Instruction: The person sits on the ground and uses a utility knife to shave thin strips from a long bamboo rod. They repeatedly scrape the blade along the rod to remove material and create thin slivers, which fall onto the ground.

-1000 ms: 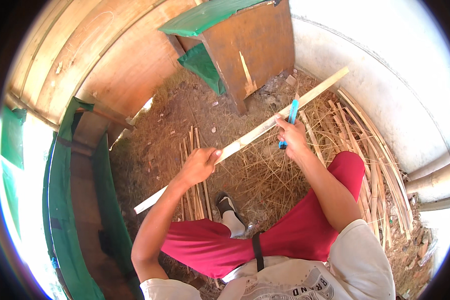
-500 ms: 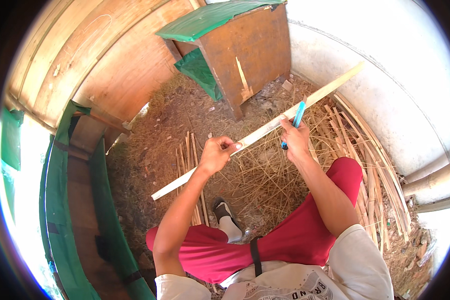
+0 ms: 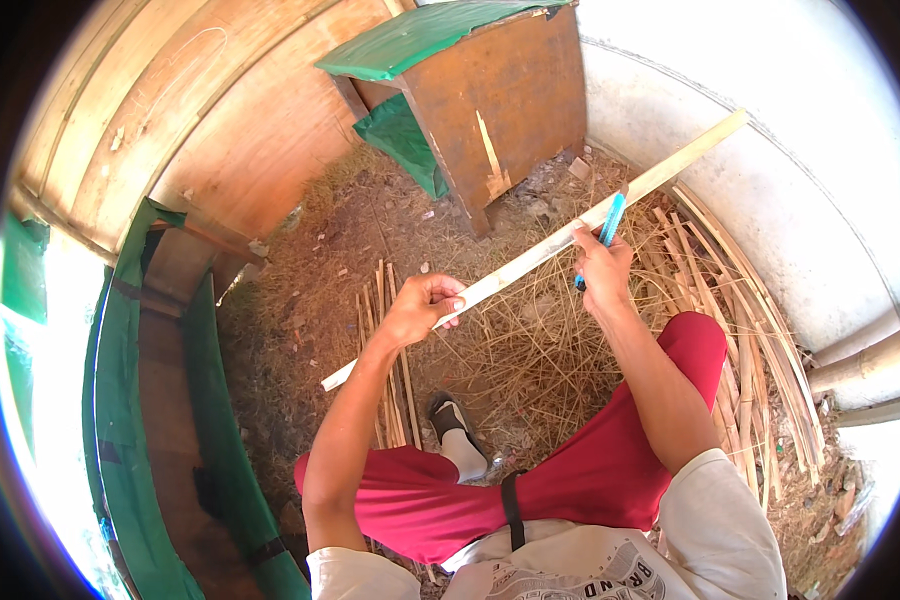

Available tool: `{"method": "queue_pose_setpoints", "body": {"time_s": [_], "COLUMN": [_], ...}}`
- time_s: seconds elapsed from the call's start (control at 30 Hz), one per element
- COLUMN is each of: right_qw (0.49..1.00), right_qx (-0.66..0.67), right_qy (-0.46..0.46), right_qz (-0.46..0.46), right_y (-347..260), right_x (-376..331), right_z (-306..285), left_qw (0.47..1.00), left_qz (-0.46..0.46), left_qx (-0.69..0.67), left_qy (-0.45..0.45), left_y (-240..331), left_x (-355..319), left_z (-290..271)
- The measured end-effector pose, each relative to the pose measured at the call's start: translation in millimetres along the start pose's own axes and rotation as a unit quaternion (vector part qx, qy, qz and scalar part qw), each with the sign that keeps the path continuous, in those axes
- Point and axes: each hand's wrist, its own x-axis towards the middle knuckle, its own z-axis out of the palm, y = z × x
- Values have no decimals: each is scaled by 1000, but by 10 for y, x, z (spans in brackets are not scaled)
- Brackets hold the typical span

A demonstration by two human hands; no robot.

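Observation:
A long pale strip of split bamboo (image 3: 518, 266) slants across in front of me, its far end up at the right near the white wall. My left hand (image 3: 423, 308) grips it toward its lower left part, thumb on top and fingers curled beneath. Farther along, my right hand (image 3: 602, 268) holds a blue utility knife (image 3: 611, 220) in its palm, pointing up and away. The thumb of that hand rests against the strip's edge, and the knife's tip is beside the strip. Whether the blade touches it I cannot tell.
Dry shavings (image 3: 530, 350) litter the ground before my legs. Several bamboo strips (image 3: 760, 350) lie at right, with thinner ones (image 3: 390, 300) at left. A brown wooden cabinet (image 3: 510, 110) with a green cover stands ahead. Green-covered shelving (image 3: 135, 440) lines the left; a white wall (image 3: 770, 130) curves at right.
The bamboo strip has shifted up and to the right. My right hand with the utility knife has moved slightly right, while my left hand has slid a little left and down along it.

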Motion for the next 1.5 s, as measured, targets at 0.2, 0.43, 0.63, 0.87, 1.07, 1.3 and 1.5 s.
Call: {"method": "queue_pose_setpoints", "body": {"time_s": [0.2, 0.43, 0.63, 0.87, 1.07, 1.3, 1.5], "right_qw": [1000, 1000, 999, 999, 998, 994, 990], "right_qx": [-5, -22, -26, -39, -42, 57, 53], "right_qy": [9, 11, 19, 15, 18, -88, -130], "right_qz": [1, 7, -1, -10, -31, 7, -6], "right_y": [-48, -133, -193, -211, -126, -85, -154], "right_x": [43, 80, 93, 80, 52, -17, -69], "right_z": [-30, -104, -108, -96, -47, -7, 35], "left_qw": [999, 999, 999, 997, 931, 882, 863], "left_qz": [-18, -44, -53, -26, 131, 227, 11], "left_qx": [-25, -4, -6, 45, 199, 273, 485], "left_qy": [-12, 0, 5, 53, 275, 309, 138], "left_y": [-62, -89, -192, -257, -210, 172, -22], "left_x": [-71, -176, -297, -483, -630, -613, -434], "left_z": [-75, -152, -258, -393, -285, 271, 152]}}
